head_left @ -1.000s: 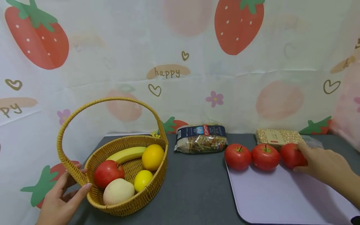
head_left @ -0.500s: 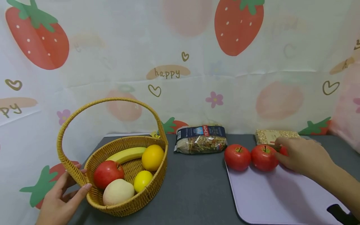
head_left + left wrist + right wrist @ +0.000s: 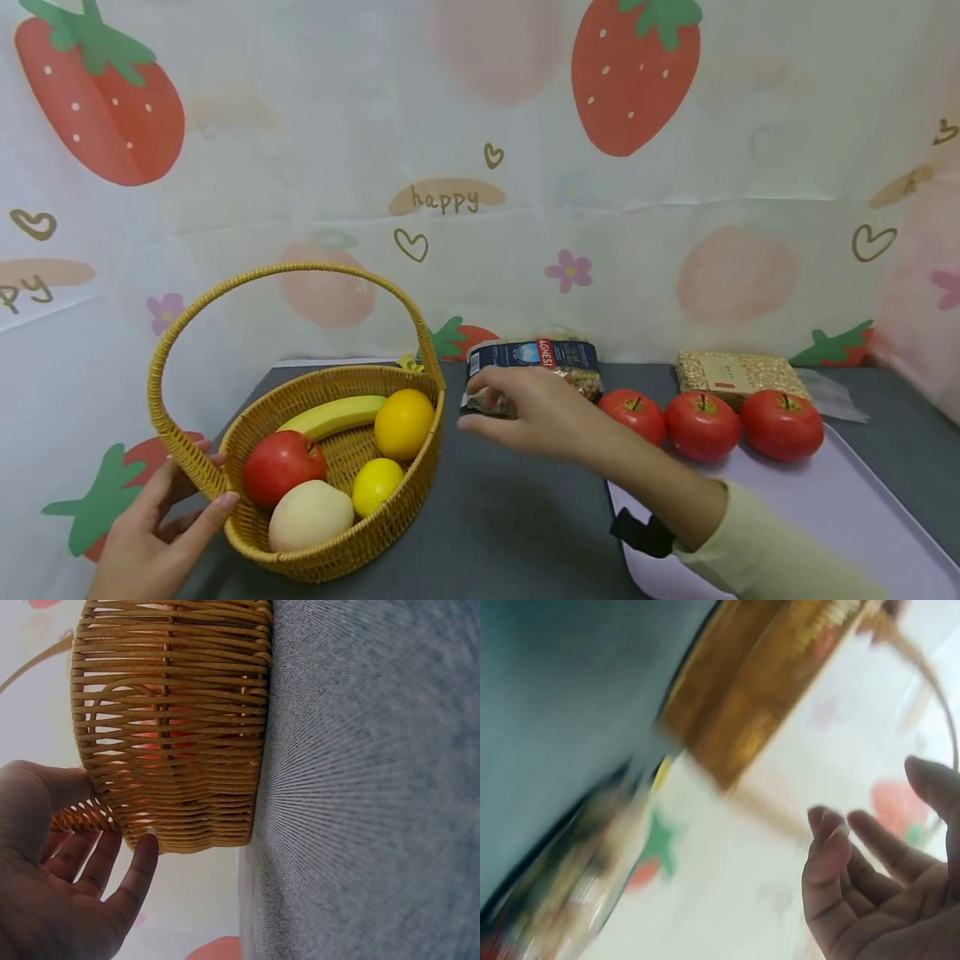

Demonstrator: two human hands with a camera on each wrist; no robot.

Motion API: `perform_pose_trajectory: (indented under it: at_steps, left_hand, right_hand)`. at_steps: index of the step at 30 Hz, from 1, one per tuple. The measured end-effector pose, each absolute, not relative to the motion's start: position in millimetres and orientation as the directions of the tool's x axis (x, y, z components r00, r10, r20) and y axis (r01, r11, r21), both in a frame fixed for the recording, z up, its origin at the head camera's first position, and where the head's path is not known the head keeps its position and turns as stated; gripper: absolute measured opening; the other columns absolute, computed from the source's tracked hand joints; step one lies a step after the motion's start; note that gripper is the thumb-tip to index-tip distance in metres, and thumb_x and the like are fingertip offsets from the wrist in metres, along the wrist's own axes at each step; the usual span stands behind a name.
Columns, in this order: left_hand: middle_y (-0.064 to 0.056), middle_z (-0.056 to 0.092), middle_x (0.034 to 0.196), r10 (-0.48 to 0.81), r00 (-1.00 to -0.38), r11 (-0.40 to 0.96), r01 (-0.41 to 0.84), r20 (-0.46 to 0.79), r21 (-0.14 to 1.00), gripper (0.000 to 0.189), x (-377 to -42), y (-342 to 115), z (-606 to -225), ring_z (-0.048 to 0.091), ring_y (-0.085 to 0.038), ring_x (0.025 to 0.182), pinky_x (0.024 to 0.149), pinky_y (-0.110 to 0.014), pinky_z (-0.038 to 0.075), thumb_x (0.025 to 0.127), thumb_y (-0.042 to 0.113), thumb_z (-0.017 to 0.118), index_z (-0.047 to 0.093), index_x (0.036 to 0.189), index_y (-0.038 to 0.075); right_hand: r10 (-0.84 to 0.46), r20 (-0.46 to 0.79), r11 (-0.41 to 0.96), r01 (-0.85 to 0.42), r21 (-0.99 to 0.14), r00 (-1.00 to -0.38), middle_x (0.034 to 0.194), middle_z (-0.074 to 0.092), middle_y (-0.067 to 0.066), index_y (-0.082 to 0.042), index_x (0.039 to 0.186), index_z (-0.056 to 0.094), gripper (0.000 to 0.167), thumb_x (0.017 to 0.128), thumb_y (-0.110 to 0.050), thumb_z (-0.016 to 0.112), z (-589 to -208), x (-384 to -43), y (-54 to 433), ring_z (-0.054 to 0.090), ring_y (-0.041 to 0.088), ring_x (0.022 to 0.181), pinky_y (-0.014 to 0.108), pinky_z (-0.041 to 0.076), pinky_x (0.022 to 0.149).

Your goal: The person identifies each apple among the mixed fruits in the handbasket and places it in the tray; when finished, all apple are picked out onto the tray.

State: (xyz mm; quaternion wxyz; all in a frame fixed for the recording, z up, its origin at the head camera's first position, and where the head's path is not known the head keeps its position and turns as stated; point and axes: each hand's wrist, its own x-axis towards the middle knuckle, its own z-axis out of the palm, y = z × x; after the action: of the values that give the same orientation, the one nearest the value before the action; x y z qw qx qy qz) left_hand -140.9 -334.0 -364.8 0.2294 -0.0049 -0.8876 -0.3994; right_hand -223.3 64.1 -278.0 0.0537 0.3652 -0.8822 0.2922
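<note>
My left hand (image 3: 161, 529) grips the base of a yellow wicker basket's handle (image 3: 177, 433), thumb on one side and fingers behind it. Inside the basket (image 3: 172, 735) lie a banana (image 3: 337, 417), an orange (image 3: 404, 424), a red apple (image 3: 281, 468), a yellow lemon-like fruit (image 3: 377, 487) and a pale peach (image 3: 311, 515). With nothing in it, my right hand (image 3: 528, 408) is in the air right of the basket, its fingers loosely bent. It partly hides a pasta bag (image 3: 573, 357) behind it. The right wrist view shows these fingers (image 3: 825, 874) apart from the basket.
Three red apples (image 3: 782, 426) stand in a row at the back of a lilac tray (image 3: 832, 500) on the right. Behind them lies a clear bag of pale grains or beans (image 3: 742, 375). My right forearm crosses above the tray. A printed cloth hangs behind the dark table (image 3: 480, 533).
My right hand has let go of the rightmost apple on the tray and swung left, empty, to near the pasta bag. The left hand stays at the basket handle.
</note>
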Motion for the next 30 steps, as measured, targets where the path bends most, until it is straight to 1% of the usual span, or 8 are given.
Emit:
perform_pose_trajectory:
  at_steps: [4, 7, 10, 13, 17, 21, 25, 30]
  left_hand:
    - [-0.008, 0.060, 0.127, -0.182, -0.892, 0.682, 0.189, 0.414, 0.707, 0.063, -141, -333, -365, 0.056, 0.009, 0.097, 0.066, -0.016, 0.055, 0.095, 0.024, 0.073, 0.042, 0.148, 0.006]
    - [-0.007, 0.060, 0.127, -0.202, -0.890, 0.682, 0.173, 0.410, 0.711, 0.064, -141, -334, -365, 0.056, 0.010, 0.096, 0.065, -0.016, 0.055, 0.094, 0.025, 0.074, 0.043, 0.147, 0.006]
    - [-0.009, 0.060, 0.127, -0.209, -0.891, 0.683, 0.162, 0.404, 0.712, 0.064, -141, -334, -365, 0.055, 0.010, 0.096, 0.064, -0.015, 0.055, 0.094, 0.025, 0.074, 0.044, 0.147, 0.006]
    - [-0.012, 0.059, 0.128, -0.197, -0.896, 0.686, 0.165, 0.399, 0.708, 0.065, -141, -333, -365, 0.055, 0.010, 0.096, 0.065, -0.016, 0.055, 0.094, 0.026, 0.073, 0.042, 0.148, 0.005]
    - [-0.010, 0.060, 0.128, -0.183, -0.893, 0.691, 0.182, 0.412, 0.700, 0.064, -142, -335, -364, 0.055, 0.010, 0.096, 0.065, -0.016, 0.055, 0.095, 0.024, 0.073, 0.042, 0.148, 0.006]
    - [-0.003, 0.062, 0.125, -0.227, -0.892, 0.675, 0.145, 0.390, 0.724, 0.065, -139, -336, -366, 0.055, 0.010, 0.096, 0.065, -0.015, 0.055, 0.093, 0.026, 0.075, 0.044, 0.147, 0.007]
    - [0.002, 0.063, 0.124, -0.260, -0.887, 0.664, 0.122, 0.381, 0.737, 0.065, -138, -335, -368, 0.055, 0.010, 0.098, 0.065, -0.013, 0.054, 0.092, 0.026, 0.076, 0.046, 0.146, 0.007]
    - [-0.002, 0.061, 0.125, -0.221, -0.894, 0.675, 0.147, 0.389, 0.723, 0.064, -141, -331, -366, 0.055, 0.010, 0.097, 0.065, -0.014, 0.054, 0.092, 0.024, 0.076, 0.045, 0.147, 0.007]
  right_hand:
    - [-0.664, 0.282, 0.525, -0.700, -0.484, -0.693, 0.107, 0.070, 0.002, -0.012, 0.123, 0.066, 0.037, 0.097, -0.039, 0.068, -286, -223, 6, 0.062, 0.009, 0.079, 0.025, 0.051, 0.071]
    - [-0.682, 0.260, 0.501, -0.696, -0.514, -0.684, 0.103, 0.069, -0.003, -0.014, 0.116, 0.067, 0.031, 0.097, -0.039, 0.067, -298, -224, -34, 0.061, 0.008, 0.082, 0.021, 0.049, 0.070]
    - [-0.686, 0.230, 0.495, -0.675, -0.547, -0.690, 0.092, 0.066, -0.009, -0.014, 0.110, 0.066, 0.028, 0.097, -0.039, 0.067, -312, -224, -68, 0.056, 0.005, 0.074, 0.018, 0.045, 0.064]
    - [-0.665, 0.154, 0.553, -0.620, -0.557, -0.731, 0.087, 0.063, -0.015, -0.019, 0.112, 0.066, 0.032, 0.096, -0.046, 0.066, -323, -223, -93, 0.053, 0.002, 0.069, 0.017, 0.043, 0.060]
    - [-0.624, 0.017, 0.640, -0.524, -0.563, -0.781, 0.086, 0.062, -0.017, -0.023, 0.110, 0.065, 0.036, 0.093, -0.055, 0.064, -327, -226, -115, 0.055, 0.003, 0.070, 0.020, 0.045, 0.060]
    - [-0.617, -0.089, 0.652, -0.444, -0.614, -0.782, 0.091, 0.062, -0.014, -0.021, 0.113, 0.062, 0.042, 0.091, -0.056, 0.065, -326, -230, -129, 0.056, 0.005, 0.075, 0.022, 0.046, 0.065]
    - [-0.618, -0.139, 0.626, -0.377, -0.683, -0.774, 0.091, 0.061, -0.010, -0.017, 0.112, 0.061, 0.041, 0.090, -0.050, 0.070, -324, -236, -135, 0.056, 0.007, 0.076, 0.023, 0.046, 0.066]
    - [-0.541, -0.153, 0.683, -0.325, -0.654, -0.827, 0.086, 0.060, -0.008, -0.017, 0.106, 0.060, 0.044, 0.086, -0.055, 0.073, -322, -243, -141, 0.055, 0.010, 0.072, 0.025, 0.046, 0.062]
